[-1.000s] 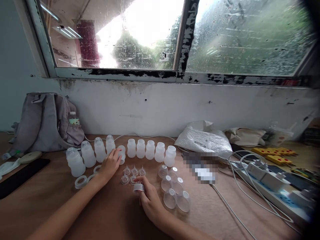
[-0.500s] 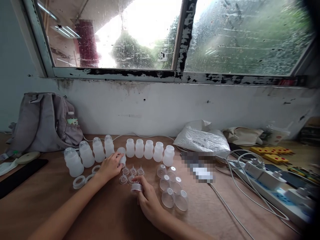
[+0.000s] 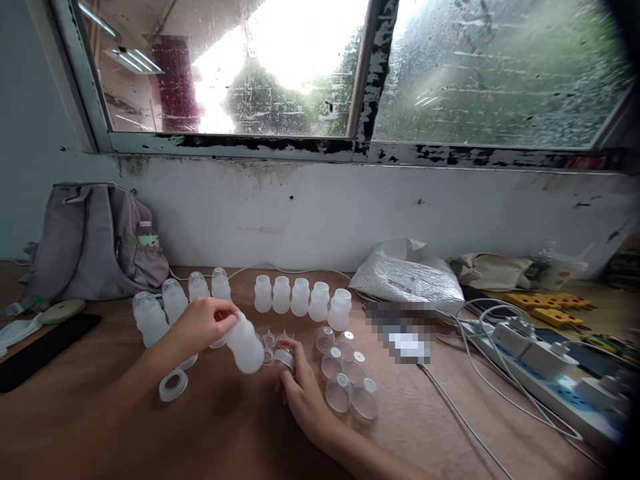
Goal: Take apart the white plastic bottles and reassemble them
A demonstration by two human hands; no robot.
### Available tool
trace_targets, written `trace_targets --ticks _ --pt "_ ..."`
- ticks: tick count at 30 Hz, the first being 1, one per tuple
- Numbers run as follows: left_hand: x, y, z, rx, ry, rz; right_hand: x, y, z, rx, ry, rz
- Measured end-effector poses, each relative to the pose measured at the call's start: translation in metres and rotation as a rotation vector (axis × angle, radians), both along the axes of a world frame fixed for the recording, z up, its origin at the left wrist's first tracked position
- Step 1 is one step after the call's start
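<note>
My left hand pinches a frosted baby bottle by its neck end. The bottle is raised off the table and tilted, its base toward the lower right. In my right hand is a clear screw ring, held between thumb and fingers. Just beyond it lie several clear nipples, partly hidden by the hand and bottle. Under my left forearm is a loose ring, with others partly covered. Several uncapped bottles stand in a row behind. Clear dome caps are grouped to the right.
Capped bottles stand on the left, near a grey backpack. A silvery package lies against the wall. White cables and a power strip with chargers occupy the right side. A black slab lies at far left.
My left hand has lifted the bottle out of the row and tilted it toward me. The loose rings on the left have shifted. My right hand still holds its ring, slightly further right.
</note>
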State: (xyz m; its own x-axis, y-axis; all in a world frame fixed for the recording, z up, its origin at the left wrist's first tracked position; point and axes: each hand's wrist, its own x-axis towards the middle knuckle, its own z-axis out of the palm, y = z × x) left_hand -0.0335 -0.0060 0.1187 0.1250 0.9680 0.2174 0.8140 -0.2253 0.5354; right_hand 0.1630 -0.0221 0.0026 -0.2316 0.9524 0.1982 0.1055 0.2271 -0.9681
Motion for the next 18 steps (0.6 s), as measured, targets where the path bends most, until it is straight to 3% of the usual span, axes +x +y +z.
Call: trace_targets --ticks 4,13,15,18 --pt "0.007 -0.011 -0.013 -0.110 0.050 -0.123 -0.001 -0.001 0.002 -0.110 0.140 -0.006" --pt "0.014 -0.019 -0.021 -0.121 -0.023 -0.118 -0.002 0.001 0.004 -0.160 0.335 0.095" --pt "0.019 -0.025 -0.030 -0.094 -0.095 -0.132 -0.003 0.003 0.003 -0.185 0.377 0.097" --pt "0.028 -0.036 -0.058 -0.039 -0.299 -0.146 -0.003 0.006 0.001 -0.198 0.406 0.094"
